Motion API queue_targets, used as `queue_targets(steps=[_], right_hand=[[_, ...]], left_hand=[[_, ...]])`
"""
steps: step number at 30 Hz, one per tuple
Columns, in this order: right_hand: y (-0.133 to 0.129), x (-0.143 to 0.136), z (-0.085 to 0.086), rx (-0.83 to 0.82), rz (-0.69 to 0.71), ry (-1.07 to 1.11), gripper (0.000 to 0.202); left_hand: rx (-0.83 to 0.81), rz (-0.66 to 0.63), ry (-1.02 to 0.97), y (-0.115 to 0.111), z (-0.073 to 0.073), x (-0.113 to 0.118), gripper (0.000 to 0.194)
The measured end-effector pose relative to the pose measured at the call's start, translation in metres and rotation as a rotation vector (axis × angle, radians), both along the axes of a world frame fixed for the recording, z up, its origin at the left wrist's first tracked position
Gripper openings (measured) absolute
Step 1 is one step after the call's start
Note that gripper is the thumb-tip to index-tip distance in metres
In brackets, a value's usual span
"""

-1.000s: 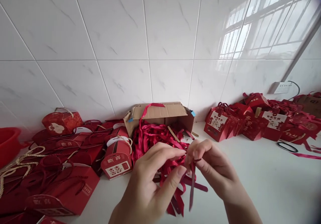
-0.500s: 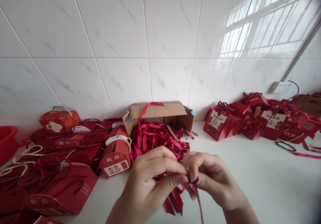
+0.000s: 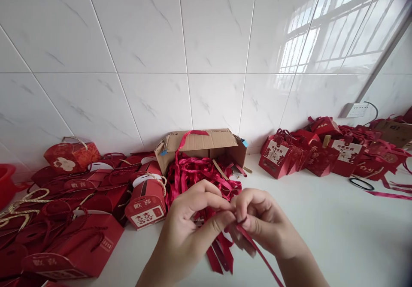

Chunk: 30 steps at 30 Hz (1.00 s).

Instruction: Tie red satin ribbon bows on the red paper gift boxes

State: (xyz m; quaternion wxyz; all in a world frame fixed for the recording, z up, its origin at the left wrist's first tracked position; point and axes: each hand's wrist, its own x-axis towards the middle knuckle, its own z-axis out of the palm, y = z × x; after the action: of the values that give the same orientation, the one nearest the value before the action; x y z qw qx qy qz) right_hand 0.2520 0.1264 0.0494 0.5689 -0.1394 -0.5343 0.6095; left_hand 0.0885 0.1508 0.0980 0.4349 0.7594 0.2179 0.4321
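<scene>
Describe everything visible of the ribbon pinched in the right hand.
The ribbon is a narrow red strip, apparently smooth fabric. The right hand pinches it between thumb and forefinger; the left hand has its fingertips close by, but whether they grip it is hidden. The lower part slants down to the right, above the white counter, and leaves the picture at the bottom edge.

Narrow red ribbon (image 3: 260, 252), hanging aslant

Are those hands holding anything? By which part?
A narrow, flat red ribbon, pinched by its upper part in the right hand; whether the left hand also holds it is hidden.
</scene>
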Motion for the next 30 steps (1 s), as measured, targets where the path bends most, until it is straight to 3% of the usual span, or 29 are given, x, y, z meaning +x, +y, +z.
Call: queue_targets(steps=[4, 9, 14, 22, 30], right_hand=[[0.001, -0.001, 0.005, 0.025, -0.136, -0.022, 0.008], [-0.002, 0.001, 0.012, 0.123, -0.115, -0.044, 0.010], [-0.004, 0.001, 0.015, 0.186, -0.171, -0.051, 0.009], [-0.004, 0.005, 0.017, 0.161, -0.125, -0.013, 0.008], [-0.003, 0.004, 0.011, -0.040, 0.075, 0.006, 0.020]], left_hand=[[0.211, 0.169, 0.049, 0.000, -0.002, 0.002, 0.009], [0.325, 0.140, 0.095, -0.005, -0.002, 0.001, 0.009], [0.255, 0.064, 0.086, -0.013, 0.001, 0.002, 0.011], [0.115, 0.000, -0.001, -0.013, 0.004, 0.007, 0.015], [-0.051, -0.166, -0.036, -0.009, 0.002, 0.006, 0.019]])
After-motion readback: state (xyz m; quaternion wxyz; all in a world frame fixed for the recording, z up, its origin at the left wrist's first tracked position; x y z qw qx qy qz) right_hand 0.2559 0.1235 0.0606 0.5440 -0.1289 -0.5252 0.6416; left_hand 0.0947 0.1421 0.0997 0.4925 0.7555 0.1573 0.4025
